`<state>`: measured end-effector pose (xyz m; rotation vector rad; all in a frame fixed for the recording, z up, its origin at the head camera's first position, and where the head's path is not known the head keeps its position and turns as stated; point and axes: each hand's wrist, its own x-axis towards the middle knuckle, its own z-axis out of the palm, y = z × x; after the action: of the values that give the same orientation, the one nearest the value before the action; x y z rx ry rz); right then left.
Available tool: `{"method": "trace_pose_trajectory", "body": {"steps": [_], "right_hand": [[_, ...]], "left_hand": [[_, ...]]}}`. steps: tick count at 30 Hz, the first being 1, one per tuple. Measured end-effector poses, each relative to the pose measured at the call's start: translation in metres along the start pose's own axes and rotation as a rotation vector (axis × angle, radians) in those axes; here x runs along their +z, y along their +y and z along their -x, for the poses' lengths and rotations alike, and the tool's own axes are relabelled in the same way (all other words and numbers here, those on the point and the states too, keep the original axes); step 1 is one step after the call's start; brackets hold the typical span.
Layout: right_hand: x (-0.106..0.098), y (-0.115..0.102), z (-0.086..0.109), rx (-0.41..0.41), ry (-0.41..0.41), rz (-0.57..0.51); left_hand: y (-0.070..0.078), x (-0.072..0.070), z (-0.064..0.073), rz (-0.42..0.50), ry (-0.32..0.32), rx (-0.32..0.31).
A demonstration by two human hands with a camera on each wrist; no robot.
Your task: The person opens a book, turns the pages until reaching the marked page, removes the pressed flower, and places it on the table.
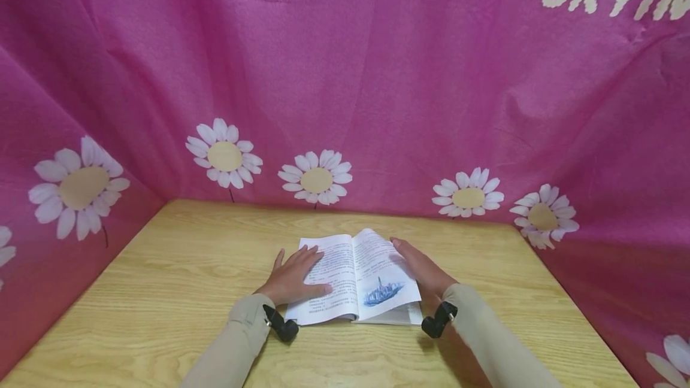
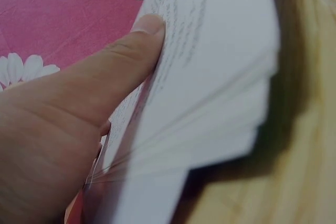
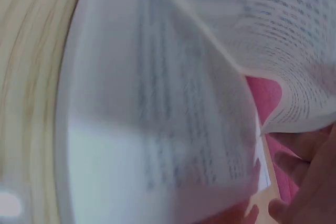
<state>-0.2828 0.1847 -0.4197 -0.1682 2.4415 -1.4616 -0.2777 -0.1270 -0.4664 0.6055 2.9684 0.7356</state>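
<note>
An open book (image 1: 331,262) with printed text lies on the wooden table, its right page (image 1: 380,286) showing a blue city drawing. My left hand (image 1: 293,277) rests spread over the left page, fingers and thumb straight. In the left wrist view the thumb (image 2: 126,59) presses on the text beside the fanned page edges. At the book's right side, my right hand (image 1: 426,268) holds the outer edge of the right page, which is raised off the pages beneath. In the right wrist view that page bends in a curl (image 3: 299,100) above the fingers (image 3: 294,166); the thumb is hidden.
The wooden table (image 1: 178,292) stretches out on both sides of the book. A pink cloth (image 1: 377,106) printed with white daisies hangs behind and along both sides of it. Black straps with small devices (image 1: 283,325) sit at both wrists.
</note>
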Motion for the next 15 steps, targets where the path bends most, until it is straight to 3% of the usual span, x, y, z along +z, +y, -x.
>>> {"method": "trace_pose_trajectory", "body": {"steps": [2,8,15], "right_hand": [[0.000,-0.003,0.001,-0.036,-0.014,-0.067],[0.002,-0.010,0.004,-0.164,-0.036,-0.069],[0.015,-0.017,0.000,-0.228,0.001,-0.006]], "left_hand": [[0.000,0.000,0.000,0.003,0.001,0.000],[0.000,0.000,-0.001,0.036,0.011,-0.019],[0.005,-0.003,-0.002,0.288,0.086,-0.087]]}}
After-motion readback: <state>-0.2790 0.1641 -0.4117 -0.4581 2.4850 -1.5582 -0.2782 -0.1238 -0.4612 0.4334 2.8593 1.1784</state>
